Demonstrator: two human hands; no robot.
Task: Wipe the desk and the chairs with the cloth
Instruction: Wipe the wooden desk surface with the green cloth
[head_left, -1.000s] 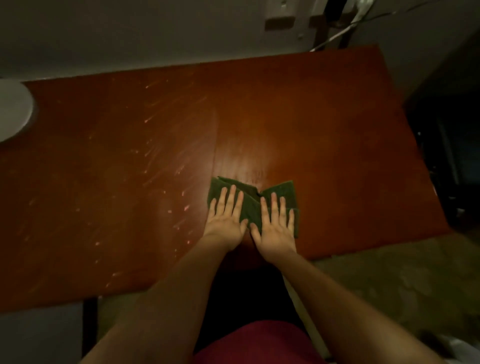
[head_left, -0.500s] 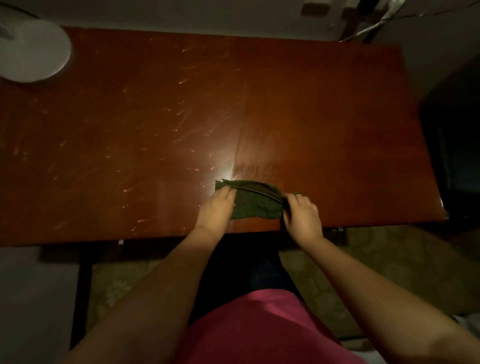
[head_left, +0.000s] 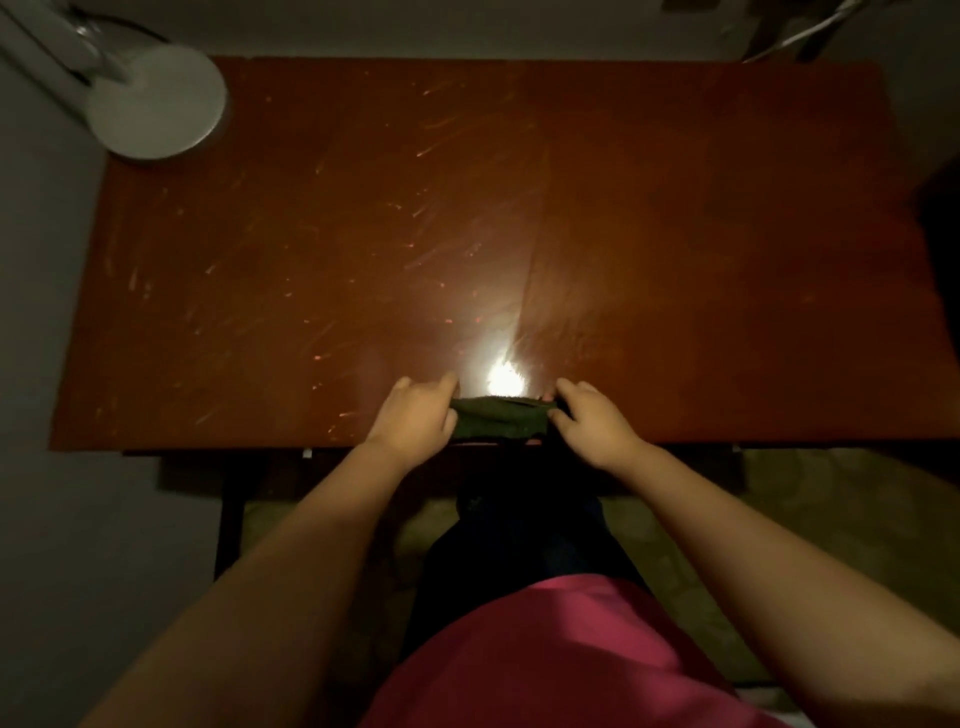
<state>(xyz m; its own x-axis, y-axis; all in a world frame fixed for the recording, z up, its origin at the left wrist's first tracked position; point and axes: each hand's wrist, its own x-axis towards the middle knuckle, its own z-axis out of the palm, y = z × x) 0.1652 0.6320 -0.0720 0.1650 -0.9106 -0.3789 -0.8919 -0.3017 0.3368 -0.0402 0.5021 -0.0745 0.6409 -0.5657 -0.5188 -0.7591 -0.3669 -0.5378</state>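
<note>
Your left hand (head_left: 413, 415) and your right hand (head_left: 592, 423) each grip one end of the dark green cloth (head_left: 501, 423), with the fingers curled round it. The cloth is bunched into a narrow band drawn between the two hands. It sits over the near edge of the desk (head_left: 363, 234); whether it rests on the wood or is held just off it cannot be told.

Just beyond the cloth, between your two hands, a bright glare (head_left: 506, 384) shines on the polished red-brown top. A thin seam (head_left: 537, 234) runs away from your hands across the desk, starting close to that glare. Pale streaks (head_left: 322, 249) are scattered over the wood, mostly beyond and outward of your left hand; the wood beyond your right hand looks smoother and darker.

Well away from your left hand, at the far corner on that side, a round white lamp base (head_left: 156, 101) stands on the desk. A grey wall (head_left: 467, 28) lies behind the desk's far edge. Far beyond your right hand, light cables (head_left: 800, 31) hang against it.

Below your left forearm a dark leg (head_left: 228, 535) of the desk drops to the floor. Under your right forearm the floor (head_left: 779, 519) is a dull, mottled olive. Nearest the camera are your pink top (head_left: 545, 654) and dark trousers (head_left: 519, 545).
</note>
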